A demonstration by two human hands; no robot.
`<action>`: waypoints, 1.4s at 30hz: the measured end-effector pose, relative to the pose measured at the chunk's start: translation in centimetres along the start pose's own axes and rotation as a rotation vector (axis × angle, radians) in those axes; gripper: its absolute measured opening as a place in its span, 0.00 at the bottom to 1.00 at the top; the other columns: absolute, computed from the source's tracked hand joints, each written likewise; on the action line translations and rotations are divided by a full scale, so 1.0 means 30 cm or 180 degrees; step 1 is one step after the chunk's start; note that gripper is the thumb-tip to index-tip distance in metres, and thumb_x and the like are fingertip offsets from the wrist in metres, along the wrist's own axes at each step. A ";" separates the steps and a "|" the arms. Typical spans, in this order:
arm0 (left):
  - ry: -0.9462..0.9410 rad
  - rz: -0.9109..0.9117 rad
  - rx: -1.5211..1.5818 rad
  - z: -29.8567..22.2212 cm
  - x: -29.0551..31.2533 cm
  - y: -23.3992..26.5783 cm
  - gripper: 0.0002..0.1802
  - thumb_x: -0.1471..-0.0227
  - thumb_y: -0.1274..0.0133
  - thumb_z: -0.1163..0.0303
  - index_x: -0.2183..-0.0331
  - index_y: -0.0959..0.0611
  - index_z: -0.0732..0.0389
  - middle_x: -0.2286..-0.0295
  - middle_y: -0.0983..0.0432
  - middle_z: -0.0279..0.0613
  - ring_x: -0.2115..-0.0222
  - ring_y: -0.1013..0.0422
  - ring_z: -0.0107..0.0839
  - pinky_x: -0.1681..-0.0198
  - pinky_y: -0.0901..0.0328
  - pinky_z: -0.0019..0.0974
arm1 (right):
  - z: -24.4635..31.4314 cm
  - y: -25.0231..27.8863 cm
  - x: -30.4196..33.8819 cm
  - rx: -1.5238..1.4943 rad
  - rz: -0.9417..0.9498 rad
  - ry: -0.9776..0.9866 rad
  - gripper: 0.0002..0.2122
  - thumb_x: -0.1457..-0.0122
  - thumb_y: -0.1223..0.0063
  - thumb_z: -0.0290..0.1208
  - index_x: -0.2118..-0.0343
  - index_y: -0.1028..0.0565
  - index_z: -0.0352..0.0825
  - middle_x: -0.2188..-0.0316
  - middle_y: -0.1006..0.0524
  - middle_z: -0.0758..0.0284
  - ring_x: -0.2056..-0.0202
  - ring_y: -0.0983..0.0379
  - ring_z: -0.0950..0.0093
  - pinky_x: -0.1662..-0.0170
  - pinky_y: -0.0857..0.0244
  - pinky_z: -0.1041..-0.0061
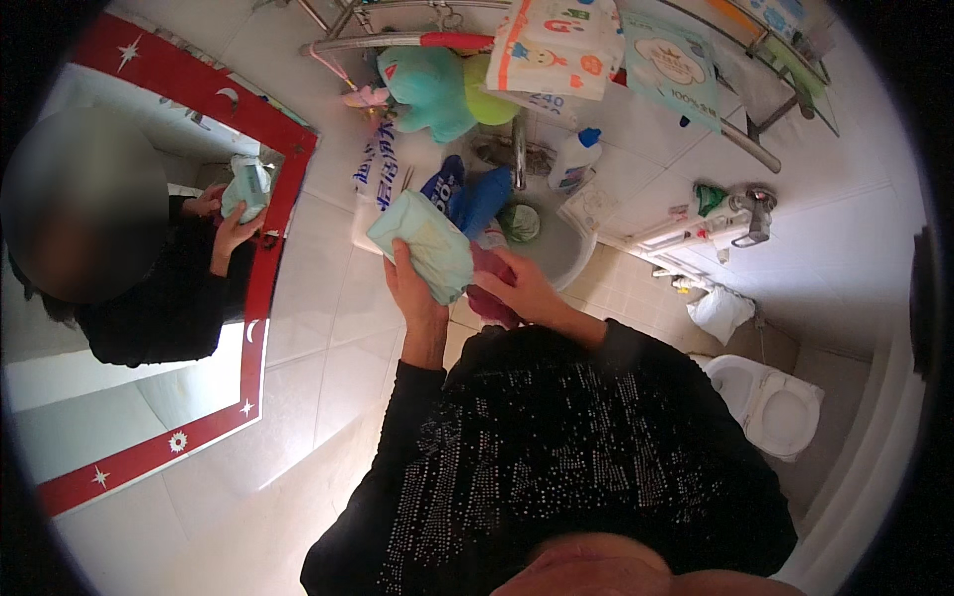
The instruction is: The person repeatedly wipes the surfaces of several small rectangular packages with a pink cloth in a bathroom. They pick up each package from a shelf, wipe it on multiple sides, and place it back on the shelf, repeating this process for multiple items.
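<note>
A pale mint-green soft pack point(425, 238), which looks like a tissue pack, is tilted in front of me. My left hand point(412, 286) grips its near lower side, with the thumb laid on its face. At the pack's right end, my right hand point(527, 290) has its fingers closed on a dark red cloth point(489, 273). Part of that cloth hangs below the fingers. The cloth meets the edge of the pack; whether the right fingertips also touch the pack is hidden.
Behind the pack stands a white sink point(576, 260) with a tap point(519, 149), blue packages point(482, 194) and a blue-capped bottle point(576, 159). Packages point(556, 50) and a teal plush item point(427, 94) hang from a rack above. A red-framed mirror point(283, 214) is left, a toilet point(760, 397) right.
</note>
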State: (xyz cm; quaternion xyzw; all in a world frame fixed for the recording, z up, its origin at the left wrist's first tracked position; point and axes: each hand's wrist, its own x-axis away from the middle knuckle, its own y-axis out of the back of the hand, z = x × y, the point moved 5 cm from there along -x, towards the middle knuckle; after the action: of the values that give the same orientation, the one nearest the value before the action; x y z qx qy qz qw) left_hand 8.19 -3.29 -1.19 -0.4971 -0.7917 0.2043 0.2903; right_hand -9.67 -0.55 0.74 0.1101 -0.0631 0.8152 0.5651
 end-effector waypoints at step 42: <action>-0.0097 0.0818 -0.0811 -0.099 0.023 -0.026 0.24 0.38 0.51 0.68 0.42 0.32 0.62 0.51 0.27 0.42 0.53 0.30 0.31 0.49 0.34 0.36 | 0.007 0.095 0.008 0.0032 -0.0299 0.0294 0.19 0.39 0.44 0.40 0.52 0.27 0.31 0.64 0.21 0.59 0.67 0.23 0.71 0.63 0.29 0.72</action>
State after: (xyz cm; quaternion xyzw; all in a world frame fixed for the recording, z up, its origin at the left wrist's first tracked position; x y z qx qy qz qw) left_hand 9.41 -2.89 1.68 -0.6238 -0.7455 0.1452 0.1843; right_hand -12.40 -1.39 1.07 0.0781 -0.0276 0.7923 0.6045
